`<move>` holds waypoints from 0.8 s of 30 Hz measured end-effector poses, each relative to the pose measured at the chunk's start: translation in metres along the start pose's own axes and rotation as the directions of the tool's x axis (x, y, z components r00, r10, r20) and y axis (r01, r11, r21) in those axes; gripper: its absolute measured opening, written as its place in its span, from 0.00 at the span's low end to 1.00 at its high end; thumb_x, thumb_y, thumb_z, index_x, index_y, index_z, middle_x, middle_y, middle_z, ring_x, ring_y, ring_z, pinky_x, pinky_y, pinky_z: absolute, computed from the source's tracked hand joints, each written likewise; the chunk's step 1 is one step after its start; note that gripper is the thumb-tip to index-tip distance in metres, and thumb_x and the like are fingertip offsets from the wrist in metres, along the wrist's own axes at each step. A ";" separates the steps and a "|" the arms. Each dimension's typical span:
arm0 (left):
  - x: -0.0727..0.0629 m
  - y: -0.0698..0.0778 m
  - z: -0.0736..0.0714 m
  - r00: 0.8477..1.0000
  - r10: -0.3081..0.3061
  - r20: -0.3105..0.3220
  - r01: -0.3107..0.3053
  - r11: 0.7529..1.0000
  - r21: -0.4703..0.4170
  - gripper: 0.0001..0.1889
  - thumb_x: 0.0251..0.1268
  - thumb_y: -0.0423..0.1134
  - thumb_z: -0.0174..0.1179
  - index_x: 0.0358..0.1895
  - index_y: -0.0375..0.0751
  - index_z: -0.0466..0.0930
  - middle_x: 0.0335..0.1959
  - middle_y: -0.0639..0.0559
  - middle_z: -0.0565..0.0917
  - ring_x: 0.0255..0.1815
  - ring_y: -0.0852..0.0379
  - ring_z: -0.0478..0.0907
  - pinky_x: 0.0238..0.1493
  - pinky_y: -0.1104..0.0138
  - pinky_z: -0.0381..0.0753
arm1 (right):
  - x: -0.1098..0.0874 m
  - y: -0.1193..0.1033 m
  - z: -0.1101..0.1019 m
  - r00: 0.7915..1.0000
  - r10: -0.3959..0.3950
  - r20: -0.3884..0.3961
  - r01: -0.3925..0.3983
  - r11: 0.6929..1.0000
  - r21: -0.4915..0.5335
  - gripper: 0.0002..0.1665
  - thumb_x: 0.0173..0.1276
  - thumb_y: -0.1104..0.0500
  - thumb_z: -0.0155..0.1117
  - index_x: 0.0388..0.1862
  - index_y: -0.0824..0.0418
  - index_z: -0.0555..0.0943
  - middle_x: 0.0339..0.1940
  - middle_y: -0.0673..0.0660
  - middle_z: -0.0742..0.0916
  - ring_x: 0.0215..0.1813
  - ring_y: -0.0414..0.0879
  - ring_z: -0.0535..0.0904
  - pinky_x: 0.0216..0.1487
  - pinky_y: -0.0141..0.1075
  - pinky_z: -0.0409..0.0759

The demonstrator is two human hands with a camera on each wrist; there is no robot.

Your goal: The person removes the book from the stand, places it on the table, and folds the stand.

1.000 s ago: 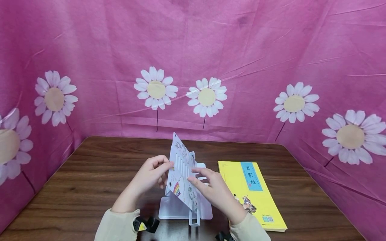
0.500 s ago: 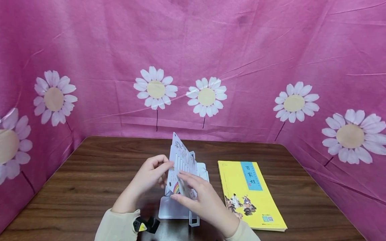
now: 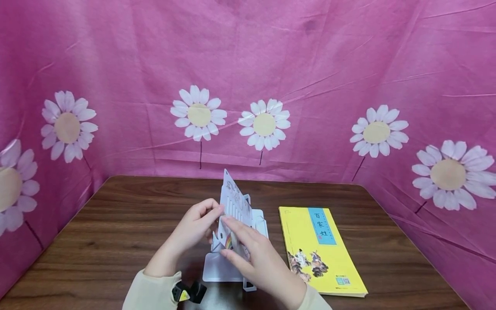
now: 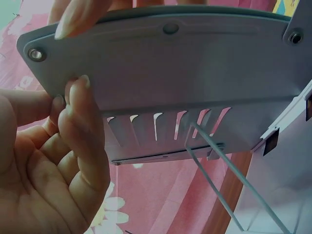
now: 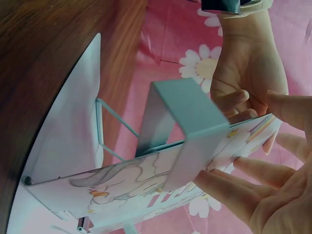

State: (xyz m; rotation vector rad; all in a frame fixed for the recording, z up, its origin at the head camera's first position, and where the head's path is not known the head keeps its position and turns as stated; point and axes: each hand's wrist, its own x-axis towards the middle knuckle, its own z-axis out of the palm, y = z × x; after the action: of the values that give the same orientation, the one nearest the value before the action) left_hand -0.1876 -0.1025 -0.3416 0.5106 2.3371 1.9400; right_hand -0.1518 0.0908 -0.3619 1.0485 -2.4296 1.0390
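Note:
A white book stand with a slotted, unicorn-printed panel [image 3: 232,191] stands tilted up over its flat base plate [image 3: 221,267]. My left hand [image 3: 193,226] pinches the panel's left edge, thumb in front and fingers curled behind it. With fairly straight, spread fingers, my right hand [image 3: 263,258] touches the printed face and hides its lower part. Behind the panel, a wire support [image 4: 234,173] slants down to the base in the left wrist view. A grey bracket [image 5: 195,107] crosses the panel in the right wrist view.
A yellow book [image 3: 319,249] with a blue title strip lies flat on the brown wooden table [image 3: 147,193], right of the stand. A pink cloth [image 3: 248,51] with white daisies hangs around the table's back and sides.
My right hand has moved left across the panel, now covering its lower printed area. The panel has shifted very slightly right, while my left hand keeps its hold on the edge.

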 end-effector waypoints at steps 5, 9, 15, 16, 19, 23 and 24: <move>-0.002 0.004 0.003 1.000 0.025 0.019 -0.025 1.000 0.018 0.15 0.78 0.42 0.50 0.37 0.31 0.73 0.22 0.46 0.76 0.17 0.60 0.72 0.17 0.69 0.75 | -0.001 -0.003 -0.002 0.999 -0.017 -0.030 0.016 0.999 -0.043 0.37 0.70 0.52 0.66 0.76 0.46 0.66 0.73 0.51 0.74 0.72 0.49 0.72 0.67 0.47 0.75; -0.002 0.005 0.004 0.998 0.053 0.033 -0.055 0.997 0.055 0.14 0.78 0.42 0.49 0.40 0.32 0.75 0.23 0.43 0.79 0.22 0.60 0.76 0.18 0.67 0.77 | -0.001 -0.003 -0.003 0.998 -0.029 -0.052 0.025 0.997 -0.070 0.40 0.67 0.58 0.68 0.76 0.46 0.64 0.74 0.52 0.73 0.72 0.49 0.72 0.66 0.49 0.76; -0.001 0.005 0.007 0.997 0.070 0.043 -0.074 0.994 0.082 0.14 0.78 0.43 0.50 0.43 0.33 0.76 0.29 0.44 0.82 0.26 0.56 0.79 0.20 0.63 0.80 | 0.000 -0.004 -0.007 0.997 -0.004 -0.072 -0.001 0.997 -0.075 0.42 0.63 0.63 0.68 0.74 0.42 0.67 0.75 0.52 0.72 0.70 0.51 0.74 0.62 0.51 0.79; -0.001 0.005 0.007 0.996 0.076 0.043 -0.080 0.993 0.085 0.14 0.78 0.43 0.50 0.43 0.33 0.76 0.30 0.44 0.83 0.26 0.56 0.80 0.20 0.64 0.80 | 0.000 -0.005 -0.007 0.997 0.001 -0.076 -0.006 0.997 -0.073 0.41 0.62 0.62 0.68 0.73 0.42 0.69 0.75 0.51 0.72 0.70 0.51 0.74 0.61 0.51 0.79; 0.000 0.004 0.009 0.995 0.091 0.049 -0.095 0.992 0.084 0.14 0.78 0.42 0.49 0.43 0.32 0.76 0.31 0.43 0.82 0.27 0.56 0.80 0.21 0.64 0.81 | 0.001 -0.003 -0.010 0.996 0.009 -0.092 -0.013 0.999 -0.034 0.37 0.60 0.64 0.69 0.69 0.43 0.74 0.73 0.53 0.74 0.66 0.51 0.78 0.56 0.46 0.83; 0.001 0.004 0.013 0.991 0.106 0.085 -0.112 0.991 0.068 0.14 0.79 0.40 0.48 0.46 0.30 0.76 0.35 0.37 0.82 0.28 0.60 0.80 0.24 0.65 0.81 | 0.002 -0.001 -0.016 0.993 0.055 -0.107 -0.049 0.997 0.057 0.31 0.59 0.65 0.70 0.62 0.50 0.79 0.70 0.56 0.77 0.63 0.52 0.80 0.50 0.39 0.86; 0.000 0.005 0.013 0.989 0.110 0.097 -0.117 0.991 0.068 0.14 0.79 0.39 0.47 0.47 0.30 0.77 0.36 0.36 0.82 0.28 0.61 0.79 0.25 0.65 0.82 | 0.002 -0.001 -0.018 0.992 0.077 -0.104 -0.069 0.994 0.080 0.29 0.59 0.65 0.71 0.61 0.51 0.80 0.70 0.56 0.77 0.64 0.53 0.79 0.49 0.40 0.86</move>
State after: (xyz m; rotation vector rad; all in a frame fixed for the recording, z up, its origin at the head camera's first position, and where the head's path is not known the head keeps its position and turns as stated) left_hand -0.1836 -0.0890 -0.3398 0.7392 2.3767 1.8375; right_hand -0.1526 0.1024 -0.3476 0.9083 -2.3753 1.1894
